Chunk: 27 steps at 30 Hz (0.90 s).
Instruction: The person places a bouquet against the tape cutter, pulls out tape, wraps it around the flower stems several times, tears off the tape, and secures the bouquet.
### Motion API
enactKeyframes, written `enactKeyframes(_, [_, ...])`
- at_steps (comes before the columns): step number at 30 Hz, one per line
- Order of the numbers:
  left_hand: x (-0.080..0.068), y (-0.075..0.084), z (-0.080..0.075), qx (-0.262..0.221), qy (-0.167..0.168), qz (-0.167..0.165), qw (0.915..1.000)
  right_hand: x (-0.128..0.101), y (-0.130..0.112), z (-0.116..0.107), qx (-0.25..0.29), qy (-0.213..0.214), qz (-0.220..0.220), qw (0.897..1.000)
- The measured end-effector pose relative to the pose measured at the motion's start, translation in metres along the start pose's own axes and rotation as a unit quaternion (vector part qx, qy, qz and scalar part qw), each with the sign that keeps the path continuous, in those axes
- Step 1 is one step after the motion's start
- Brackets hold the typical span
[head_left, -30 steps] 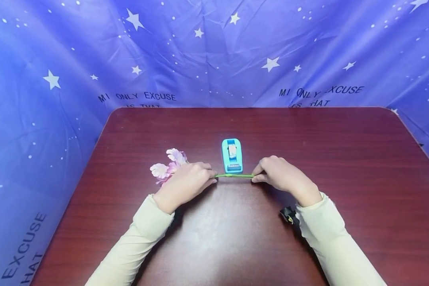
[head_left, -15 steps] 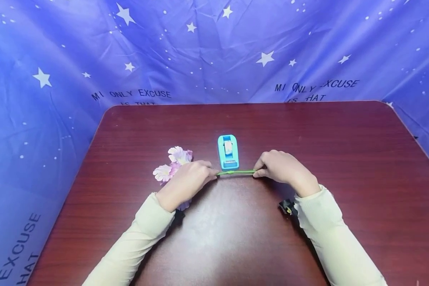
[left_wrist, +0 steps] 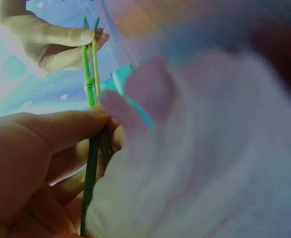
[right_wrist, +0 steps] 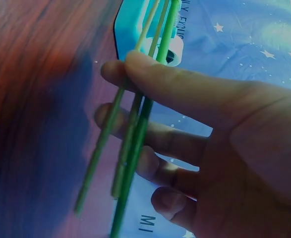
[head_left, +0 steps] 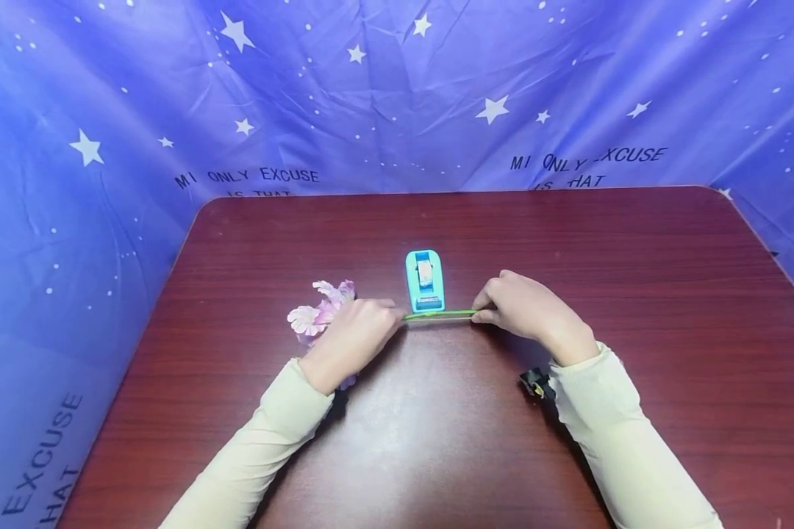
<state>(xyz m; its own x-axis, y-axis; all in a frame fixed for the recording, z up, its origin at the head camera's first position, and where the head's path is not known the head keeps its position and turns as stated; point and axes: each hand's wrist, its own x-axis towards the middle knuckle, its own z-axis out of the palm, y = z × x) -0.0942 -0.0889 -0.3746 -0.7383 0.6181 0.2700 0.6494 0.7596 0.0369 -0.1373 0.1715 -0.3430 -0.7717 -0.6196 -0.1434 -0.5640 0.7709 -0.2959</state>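
Pink and white artificial flowers [head_left: 309, 317] lie at my left hand [head_left: 359, 334], which pinches their green stems [head_left: 442, 314] between thumb and fingers close to the blossoms. In the left wrist view, blurred petals [left_wrist: 204, 163] fill the right side. My right hand [head_left: 529, 316] pinches the stems toward their other end, thumb against the index finger. Three stems [right_wrist: 137, 141] of differing lengths pass between these fingers in the right wrist view and stick out below, their ends uneven. Between my hands the stems run nearly level, just in front of a blue tape dispenser [head_left: 425, 283].
The dispenser stands on a dark red wooden table [head_left: 304, 235], overlapped by the stems at its near end. Behind the table hangs a blue-purple cloth [head_left: 397, 95] with white stars and lettering. A black wrist device [head_left: 536, 383] sits under the right cuff.
Both hands keep their pinch on the stems. The right hand rises slightly in the view, tilting the stems a little, and the blossoms turn at the left hand. The head view shifts slightly.
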Motion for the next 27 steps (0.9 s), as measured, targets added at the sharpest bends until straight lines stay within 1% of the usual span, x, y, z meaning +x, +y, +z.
enactKeyframes(3, [0.0, 0.0, 0.001, 0.009, 0.006, -0.001, 0.9999, -0.001, -0.001, 0.0, -0.008, 0.015, -0.006, 1.0])
enactKeyframes(7, [-0.001, -0.001, 0.003, 0.009, 0.007, -0.002, 0.9999, 0.0, -0.003, -0.001, 0.002, 0.029, -0.004, 1.0])
enactKeyframes(12, [0.0, -0.002, 0.003, 0.009, 0.008, 0.001, 0.9999, 0.006, -0.007, 0.004, 0.023, 0.096, 0.013, 0.995])
enactKeyframes(14, [0.0, -0.002, 0.003, 0.012, 0.009, 0.001, 0.9999, 0.012, -0.01, 0.008, 0.031, 0.115, 0.018, 0.993])
enactKeyframes(18, [0.001, -0.002, 0.002, 0.013, 0.004, 0.0, 0.9999, 0.023, -0.017, 0.018, 0.059, 0.115, 0.028, 0.991])
enactKeyframes(20, [0.001, -0.002, 0.002, 0.011, 0.003, 0.001, 0.9999, 0.029, -0.021, 0.022, 0.072, 0.117, 0.026, 0.99])
enactKeyframes(24, [0.001, -0.002, 0.002, 0.0, 0.003, 0.004, 1.0, 0.035, -0.026, 0.028, 0.07, 0.135, 0.024, 0.988])
enactKeyframes(27, [0.0, -0.001, 0.002, -0.004, 0.008, 0.003, 1.0, 0.036, -0.029, 0.03, 0.065, 0.158, 0.032, 0.985])
